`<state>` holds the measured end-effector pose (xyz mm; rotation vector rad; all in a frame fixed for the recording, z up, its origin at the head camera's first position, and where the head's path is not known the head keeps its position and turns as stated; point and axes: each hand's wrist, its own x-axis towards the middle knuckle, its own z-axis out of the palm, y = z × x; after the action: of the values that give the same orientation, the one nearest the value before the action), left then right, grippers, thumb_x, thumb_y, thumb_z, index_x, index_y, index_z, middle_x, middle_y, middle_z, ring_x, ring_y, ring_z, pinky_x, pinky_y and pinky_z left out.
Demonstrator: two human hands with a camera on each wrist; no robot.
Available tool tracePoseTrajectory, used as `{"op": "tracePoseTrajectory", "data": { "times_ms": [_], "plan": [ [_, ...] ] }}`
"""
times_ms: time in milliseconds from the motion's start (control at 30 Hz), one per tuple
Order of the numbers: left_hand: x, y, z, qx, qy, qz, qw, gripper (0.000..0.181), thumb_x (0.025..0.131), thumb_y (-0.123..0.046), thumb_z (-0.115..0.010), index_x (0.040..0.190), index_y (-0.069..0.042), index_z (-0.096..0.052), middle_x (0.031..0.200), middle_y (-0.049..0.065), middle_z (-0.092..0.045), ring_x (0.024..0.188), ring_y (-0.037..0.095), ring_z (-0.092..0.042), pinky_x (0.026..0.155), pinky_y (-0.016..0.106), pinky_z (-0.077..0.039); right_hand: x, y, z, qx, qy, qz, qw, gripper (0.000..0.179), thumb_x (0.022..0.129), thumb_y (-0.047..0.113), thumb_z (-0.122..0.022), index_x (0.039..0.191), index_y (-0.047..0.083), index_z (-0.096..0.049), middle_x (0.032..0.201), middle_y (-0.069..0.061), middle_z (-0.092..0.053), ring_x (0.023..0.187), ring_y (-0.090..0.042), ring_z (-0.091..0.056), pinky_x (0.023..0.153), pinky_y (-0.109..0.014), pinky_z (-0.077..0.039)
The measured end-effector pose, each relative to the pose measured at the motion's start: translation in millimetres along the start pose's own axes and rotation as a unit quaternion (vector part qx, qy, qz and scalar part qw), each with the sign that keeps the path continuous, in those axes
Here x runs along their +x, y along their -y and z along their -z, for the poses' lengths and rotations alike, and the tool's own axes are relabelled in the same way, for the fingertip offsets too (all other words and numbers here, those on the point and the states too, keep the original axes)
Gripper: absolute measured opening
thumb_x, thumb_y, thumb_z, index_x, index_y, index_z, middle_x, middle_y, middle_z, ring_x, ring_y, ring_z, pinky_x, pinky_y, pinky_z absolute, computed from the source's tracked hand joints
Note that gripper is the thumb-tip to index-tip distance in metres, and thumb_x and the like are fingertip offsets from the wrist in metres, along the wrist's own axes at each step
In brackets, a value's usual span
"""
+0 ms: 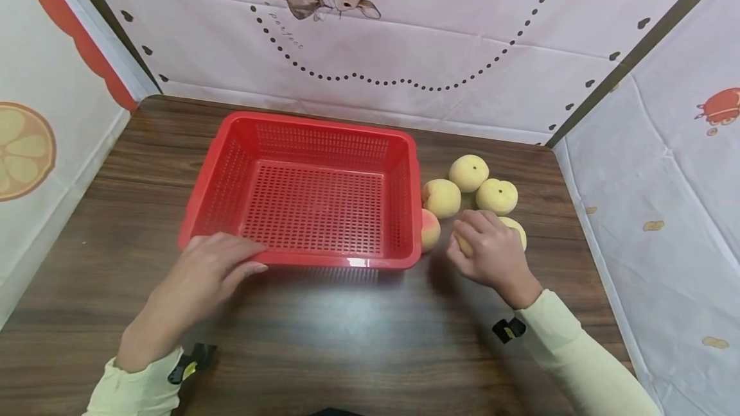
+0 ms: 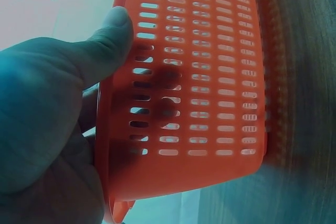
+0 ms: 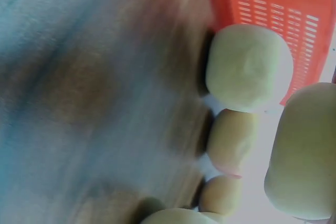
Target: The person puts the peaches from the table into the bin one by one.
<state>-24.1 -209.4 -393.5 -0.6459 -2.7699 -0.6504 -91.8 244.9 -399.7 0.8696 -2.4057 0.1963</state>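
A red plastic basket (image 1: 318, 260) with slotted walls stands on the table. My left hand (image 1: 202, 281) pinches its near rim at the left corner. In the left wrist view the thumb (image 2: 110, 38) presses the outer side, and the other fingers are behind the wall, partly hidden. To the right of the basket, my right hand (image 1: 491, 252) grips a pale yellow peach (image 1: 463, 244), mostly covered by the fingers. That peach (image 3: 302, 153) looms large at the right edge of the right wrist view. Several more peaches (image 1: 468, 173) lie around the hand, one blushed peach (image 1: 430, 231) beside the basket wall.
The dark wood-grain table (image 1: 347, 339) is bounded by a printed cloth wall (image 1: 405, 37) at the back. Similar cloth panels (image 1: 647, 198) stand at both sides. One peach (image 1: 516, 230) sits just behind the right hand.
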Motion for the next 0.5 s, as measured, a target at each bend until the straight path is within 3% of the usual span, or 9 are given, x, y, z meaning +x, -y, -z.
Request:
{"op": "tracePoseTrajectory", "data": {
  "times_ms": [300,500],
  "plan": [
    [-0.7,-0.9,0.6,0.000,0.012,0.009,0.9999,0.033,0.082,-0.022,-0.087,0.114,-0.019,-0.079,0.107,0.001,-0.081,0.101,0.026,-0.071,0.087,0.047,-0.042,10.4,2,6,-0.001,-0.006,0.005,1.0000,0.032,0.090,0.028,-0.051,0.086,0.008,-0.075,0.093,-0.010,-0.073,0.077,-0.028,-0.068,0.055,-0.042,-0.057],
    [-0.7,-0.6,0.0,-0.002,0.004,-0.001,1.0000,0.036,0.077,-0.020,-0.090,0.112,-0.019,-0.079,0.104,0.000,-0.081,0.097,0.025,-0.071,0.084,0.046,-0.041,18.0,3,9,0.002,-0.024,0.020,0.9995,0.026,0.089,0.027,-0.053,0.083,0.010,-0.071,0.092,-0.009,-0.072,0.076,-0.026,-0.066,0.051,-0.041,-0.055]
  ]
}}
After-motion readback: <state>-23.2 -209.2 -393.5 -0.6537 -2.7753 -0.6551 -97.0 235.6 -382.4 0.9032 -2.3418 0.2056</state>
